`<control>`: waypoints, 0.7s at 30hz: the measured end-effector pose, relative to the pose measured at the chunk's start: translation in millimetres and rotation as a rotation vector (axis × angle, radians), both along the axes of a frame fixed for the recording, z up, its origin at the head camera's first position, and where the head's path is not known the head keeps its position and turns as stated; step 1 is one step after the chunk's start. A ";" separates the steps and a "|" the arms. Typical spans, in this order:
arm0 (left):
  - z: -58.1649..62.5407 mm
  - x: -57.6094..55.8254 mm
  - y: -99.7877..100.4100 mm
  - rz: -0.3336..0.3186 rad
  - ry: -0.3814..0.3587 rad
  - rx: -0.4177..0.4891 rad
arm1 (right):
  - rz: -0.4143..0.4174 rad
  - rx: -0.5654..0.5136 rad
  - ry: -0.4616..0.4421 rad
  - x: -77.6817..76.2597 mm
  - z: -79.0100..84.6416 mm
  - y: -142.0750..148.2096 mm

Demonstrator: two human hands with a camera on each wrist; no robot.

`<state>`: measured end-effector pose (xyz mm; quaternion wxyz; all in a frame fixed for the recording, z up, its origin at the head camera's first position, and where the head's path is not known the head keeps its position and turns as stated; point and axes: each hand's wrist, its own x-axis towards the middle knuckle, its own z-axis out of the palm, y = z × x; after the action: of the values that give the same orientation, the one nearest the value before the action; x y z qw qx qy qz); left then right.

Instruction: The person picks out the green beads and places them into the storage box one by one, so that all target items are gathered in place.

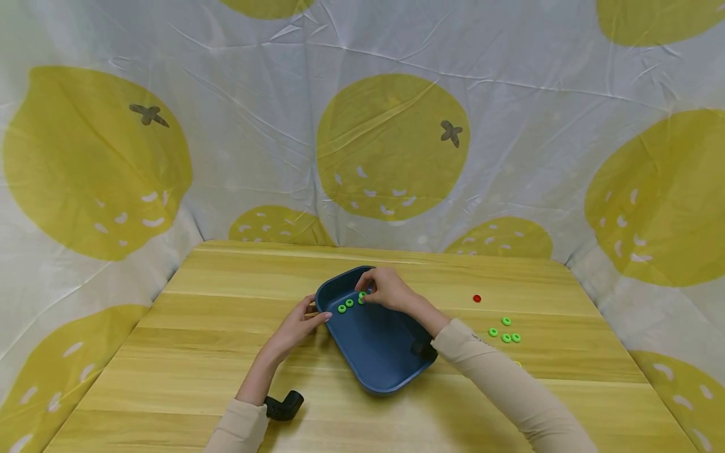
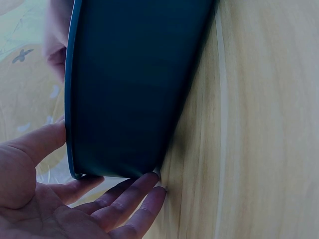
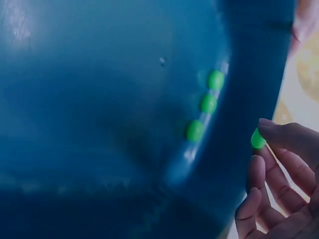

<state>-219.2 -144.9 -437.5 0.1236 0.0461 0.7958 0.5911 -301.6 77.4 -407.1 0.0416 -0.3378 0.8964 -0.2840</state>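
Note:
A deep blue tray (image 1: 374,352) stands at an angle on the wooden table. At its far left corner my left hand (image 1: 294,327) holds it, thumb on the rim and the other fingers against the outer wall, as the left wrist view shows (image 2: 99,204). My right hand (image 1: 391,290) is over the tray's far end and pinches a small green ring (image 3: 258,139) between thumb and fingertip. Several fingers curl below it near the tray wall. Three more green rings (image 3: 208,103) lie in a row on the tray floor, along the end wall.
To the right of the tray, several green rings (image 1: 506,338) lie loose on the table (image 1: 187,340). A red ring (image 1: 477,298) lies farther back, and a yellow piece (image 1: 518,363) shows partly behind the right sleeve. A patterned cloth (image 1: 510,126) hangs behind the table.

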 end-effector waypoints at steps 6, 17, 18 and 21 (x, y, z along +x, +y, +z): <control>-3.5 -1.4 0.2 -0.006 0.004 0.006 | 0.006 0.041 -0.030 3.3 -9.0 -11.9; -4.8 -4.3 -1.1 0.006 -0.016 0.012 | 0.000 0.125 -0.024 2.9 -25.0 -19.1; -4.8 -4.3 -1.1 0.006 -0.017 0.012 | -0.005 0.132 -0.022 2.9 -26.0 -19.4; -4.6 -4.1 -0.9 0.007 -0.017 0.011 | -0.016 0.146 -0.014 2.7 -28.6 -19.8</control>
<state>-223.3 -145.8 -442.1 0.1279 0.0392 0.7915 0.5964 -298.9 57.5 -435.7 0.0701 -0.3246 0.9171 -0.2204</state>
